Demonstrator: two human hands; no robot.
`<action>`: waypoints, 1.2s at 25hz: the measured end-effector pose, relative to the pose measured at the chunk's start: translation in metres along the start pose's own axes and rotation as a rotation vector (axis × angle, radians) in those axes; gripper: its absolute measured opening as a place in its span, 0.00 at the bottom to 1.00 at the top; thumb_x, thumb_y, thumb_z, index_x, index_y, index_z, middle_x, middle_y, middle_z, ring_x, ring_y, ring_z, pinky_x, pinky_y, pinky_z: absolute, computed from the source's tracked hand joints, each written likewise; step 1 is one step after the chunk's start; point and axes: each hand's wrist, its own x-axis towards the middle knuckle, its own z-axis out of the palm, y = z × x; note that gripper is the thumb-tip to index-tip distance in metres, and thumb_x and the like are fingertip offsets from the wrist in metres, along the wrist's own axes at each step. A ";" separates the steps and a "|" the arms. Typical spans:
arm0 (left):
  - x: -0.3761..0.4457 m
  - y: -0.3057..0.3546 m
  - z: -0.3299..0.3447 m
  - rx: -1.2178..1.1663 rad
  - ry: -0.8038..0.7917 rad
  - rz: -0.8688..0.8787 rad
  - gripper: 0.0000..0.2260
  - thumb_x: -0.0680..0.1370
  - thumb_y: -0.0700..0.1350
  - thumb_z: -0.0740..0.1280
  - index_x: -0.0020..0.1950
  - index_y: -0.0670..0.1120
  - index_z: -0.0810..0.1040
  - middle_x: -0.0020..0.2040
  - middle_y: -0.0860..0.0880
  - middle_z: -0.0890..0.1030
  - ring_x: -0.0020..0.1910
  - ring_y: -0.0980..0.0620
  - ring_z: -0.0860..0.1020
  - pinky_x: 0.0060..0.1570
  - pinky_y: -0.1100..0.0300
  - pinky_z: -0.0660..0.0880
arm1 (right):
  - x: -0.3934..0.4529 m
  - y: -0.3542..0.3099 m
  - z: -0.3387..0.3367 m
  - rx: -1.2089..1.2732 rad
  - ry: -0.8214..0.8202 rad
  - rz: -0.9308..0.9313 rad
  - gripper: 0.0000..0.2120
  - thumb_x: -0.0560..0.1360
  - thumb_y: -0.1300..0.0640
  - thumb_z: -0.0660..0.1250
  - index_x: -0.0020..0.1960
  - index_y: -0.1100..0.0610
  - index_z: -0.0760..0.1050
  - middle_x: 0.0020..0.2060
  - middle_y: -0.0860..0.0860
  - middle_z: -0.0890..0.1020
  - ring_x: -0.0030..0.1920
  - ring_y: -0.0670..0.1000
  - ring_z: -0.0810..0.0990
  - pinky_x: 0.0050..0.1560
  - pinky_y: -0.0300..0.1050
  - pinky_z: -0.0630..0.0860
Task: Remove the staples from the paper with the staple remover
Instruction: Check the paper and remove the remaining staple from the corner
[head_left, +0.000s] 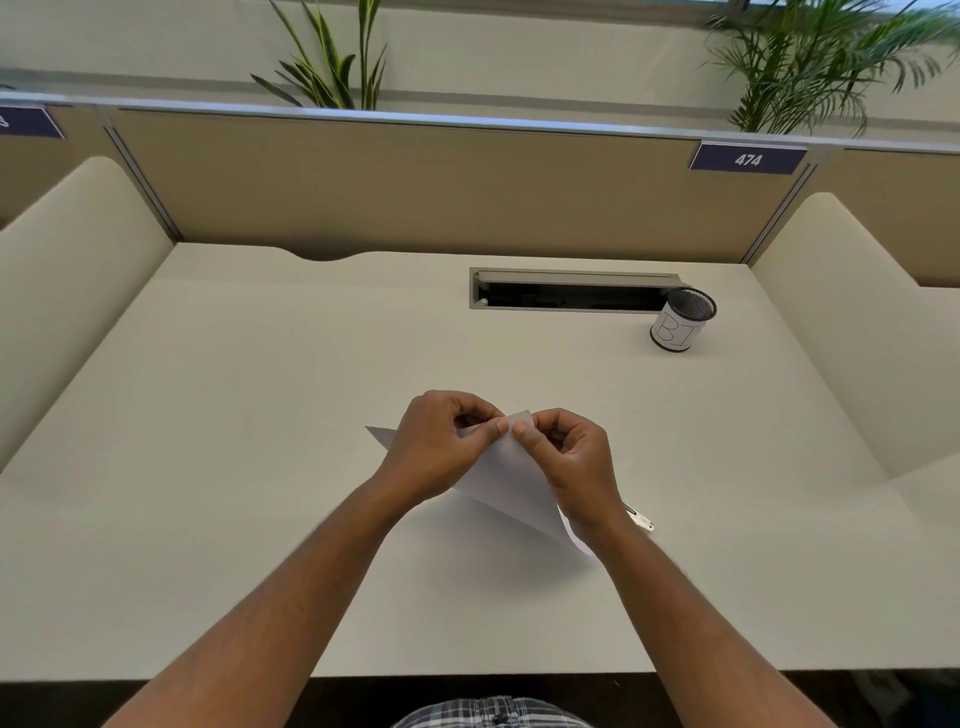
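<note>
Plaid fabric (493, 714) peeks in at the very bottom edge, right under the camera, with both bare forearms reaching out over the cream desk (208, 415) from there.

Left hand (441, 447) and right hand (571, 462) meet in the middle of the desk, both pinching the raised top corner of the white paper (509, 478). Thumb and forefinger on each hand are pressed together on that corner, thumb tips almost touching each other, the other fingers curled in. From that corner the paper slopes down toward the person, and one corner of it sticks out to the left past the left hand. Can't make out any staples at this size (too small, or hidden under the fingers).

Staple remover (639, 517), or at least a small silvery metal bit that looks like one, lies flat on the desk just beside the right wrist, mostly hidden behind it. Neither hand is touching it.

Farther back on the right, a black mesh cup (683, 322) wrapped in white paper with handwritten letters stands at the right end of the open cable tray slot (566, 291). Behind that is the tan partition (415, 192) with a blue tag reading 474 (748, 158), and plants (332, 62) above it.
</note>
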 end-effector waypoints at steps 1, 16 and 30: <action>0.000 -0.001 0.000 -0.002 -0.003 -0.002 0.05 0.76 0.48 0.74 0.48 0.49 0.87 0.42 0.58 0.84 0.44 0.66 0.80 0.42 0.76 0.73 | 0.000 0.001 0.000 0.008 -0.004 0.011 0.10 0.75 0.55 0.74 0.43 0.62 0.82 0.41 0.66 0.83 0.40 0.52 0.79 0.44 0.50 0.75; -0.006 -0.002 0.017 0.161 0.339 0.175 0.16 0.74 0.48 0.76 0.59 0.49 0.78 0.55 0.53 0.78 0.52 0.56 0.74 0.52 0.67 0.74 | 0.001 0.000 0.001 0.083 0.094 0.000 0.03 0.75 0.61 0.75 0.49 0.59 0.85 0.44 0.56 0.88 0.46 0.55 0.86 0.54 0.56 0.82; -0.008 0.004 0.015 -0.310 0.474 -0.023 0.03 0.79 0.45 0.71 0.52 0.47 0.82 0.46 0.53 0.85 0.46 0.55 0.83 0.45 0.56 0.83 | 0.013 -0.015 0.007 -0.063 0.083 -0.185 0.09 0.79 0.62 0.70 0.59 0.57 0.83 0.53 0.50 0.87 0.56 0.52 0.85 0.56 0.55 0.84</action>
